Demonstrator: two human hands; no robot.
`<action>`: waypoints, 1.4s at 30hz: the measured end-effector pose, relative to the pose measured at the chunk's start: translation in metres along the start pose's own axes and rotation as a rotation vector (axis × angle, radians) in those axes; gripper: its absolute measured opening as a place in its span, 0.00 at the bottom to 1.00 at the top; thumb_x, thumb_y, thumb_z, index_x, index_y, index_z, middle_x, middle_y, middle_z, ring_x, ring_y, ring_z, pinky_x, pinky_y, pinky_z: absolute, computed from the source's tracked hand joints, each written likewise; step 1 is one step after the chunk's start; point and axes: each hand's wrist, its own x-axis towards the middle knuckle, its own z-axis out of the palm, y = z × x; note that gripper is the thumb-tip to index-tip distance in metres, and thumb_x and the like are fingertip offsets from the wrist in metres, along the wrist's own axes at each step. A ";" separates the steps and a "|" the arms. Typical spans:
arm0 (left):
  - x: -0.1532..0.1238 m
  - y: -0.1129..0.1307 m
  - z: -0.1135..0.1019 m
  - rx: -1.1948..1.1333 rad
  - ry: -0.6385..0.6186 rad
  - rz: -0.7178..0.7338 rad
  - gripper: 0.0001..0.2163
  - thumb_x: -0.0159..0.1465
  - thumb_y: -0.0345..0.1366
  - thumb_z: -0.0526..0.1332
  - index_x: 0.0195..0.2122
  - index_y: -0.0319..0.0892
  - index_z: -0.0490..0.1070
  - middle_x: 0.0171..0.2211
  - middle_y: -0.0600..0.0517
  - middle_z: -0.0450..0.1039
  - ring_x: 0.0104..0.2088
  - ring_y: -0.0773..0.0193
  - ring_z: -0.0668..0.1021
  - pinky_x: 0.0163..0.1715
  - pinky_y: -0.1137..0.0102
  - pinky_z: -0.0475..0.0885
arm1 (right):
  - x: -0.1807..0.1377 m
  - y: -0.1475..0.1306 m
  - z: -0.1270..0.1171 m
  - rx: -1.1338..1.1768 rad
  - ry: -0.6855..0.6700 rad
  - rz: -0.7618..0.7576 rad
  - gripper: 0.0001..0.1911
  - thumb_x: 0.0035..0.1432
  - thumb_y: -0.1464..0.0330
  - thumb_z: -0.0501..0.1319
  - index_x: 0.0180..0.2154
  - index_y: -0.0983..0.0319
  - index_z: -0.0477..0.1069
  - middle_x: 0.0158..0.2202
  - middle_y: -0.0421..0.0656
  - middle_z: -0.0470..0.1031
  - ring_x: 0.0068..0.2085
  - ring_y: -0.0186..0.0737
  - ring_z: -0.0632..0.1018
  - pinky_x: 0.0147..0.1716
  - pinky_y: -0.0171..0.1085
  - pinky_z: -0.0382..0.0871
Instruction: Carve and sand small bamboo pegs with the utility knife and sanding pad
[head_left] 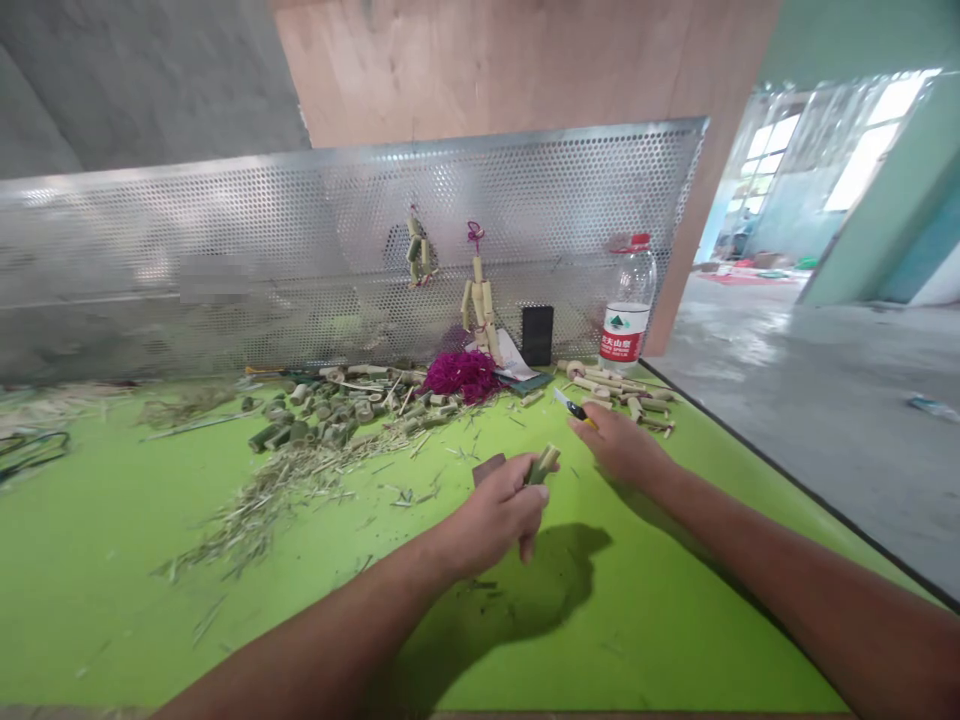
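My left hand (pixel 499 510) is closed around a short green bamboo piece (pixel 543 463), held a little above the green table (pixel 112 580). To its right, my right hand (pixel 619 440) rests on the table, gripping a small utility knife (pixel 571 406) whose blade points up and left. A small dark brown block (pixel 488 467) lies on the table just behind my left hand.
Cut bamboo pieces (pixel 330 415) and shavings (pixel 262 500) litter the left and middle. Magenta thread (pixel 461 375), a black phone (pixel 537 335), a water bottle (pixel 626 310) and more bamboo sticks (pixel 622 390) stand along a perforated metal panel (pixel 225 260), where bamboo figures (pixel 480 300) hang.
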 end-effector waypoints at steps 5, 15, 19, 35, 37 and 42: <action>0.011 -0.002 -0.003 -0.217 0.208 -0.075 0.15 0.63 0.33 0.54 0.51 0.38 0.61 0.19 0.60 0.57 0.17 0.71 0.61 0.18 0.74 0.65 | -0.016 -0.016 0.004 0.052 -0.055 -0.188 0.19 0.67 0.55 0.46 0.37 0.62 0.65 0.26 0.40 0.69 0.27 0.36 0.68 0.26 0.33 0.51; 0.019 -0.021 -0.006 -0.045 0.175 0.025 0.05 0.65 0.38 0.53 0.37 0.42 0.59 0.19 0.59 0.60 0.18 0.70 0.65 0.18 0.74 0.64 | -0.034 -0.033 0.011 -0.087 -0.144 -0.292 0.18 0.68 0.56 0.48 0.41 0.62 0.68 0.31 0.45 0.75 0.30 0.39 0.71 0.28 0.35 0.50; 0.020 -0.017 -0.009 -0.050 0.143 0.019 0.07 0.67 0.39 0.52 0.36 0.41 0.59 0.19 0.60 0.57 0.18 0.71 0.64 0.20 0.74 0.65 | -0.031 -0.032 0.010 -0.144 -0.112 -0.272 0.17 0.68 0.56 0.49 0.41 0.62 0.67 0.30 0.45 0.74 0.28 0.39 0.70 0.26 0.35 0.49; 0.023 -0.022 -0.009 -0.150 0.159 0.045 0.08 0.64 0.39 0.54 0.40 0.41 0.62 0.20 0.60 0.59 0.18 0.71 0.62 0.24 0.73 0.69 | -0.026 -0.024 0.007 -0.011 -0.066 -0.227 0.18 0.67 0.55 0.47 0.38 0.62 0.66 0.27 0.41 0.71 0.26 0.37 0.68 0.25 0.34 0.49; 0.023 -0.021 -0.009 -0.120 0.183 0.037 0.06 0.63 0.38 0.55 0.37 0.42 0.61 0.18 0.60 0.60 0.17 0.71 0.63 0.22 0.74 0.66 | -0.032 -0.031 0.009 -0.042 -0.112 -0.244 0.18 0.68 0.56 0.47 0.39 0.62 0.66 0.29 0.44 0.73 0.27 0.37 0.69 0.26 0.34 0.49; 0.018 -0.011 -0.005 -0.010 0.274 -0.011 0.03 0.62 0.34 0.55 0.35 0.42 0.60 0.18 0.59 0.62 0.18 0.71 0.66 0.20 0.76 0.59 | -0.034 -0.034 0.009 -0.117 -0.148 -0.262 0.18 0.68 0.56 0.48 0.40 0.62 0.67 0.31 0.46 0.75 0.28 0.39 0.71 0.26 0.35 0.50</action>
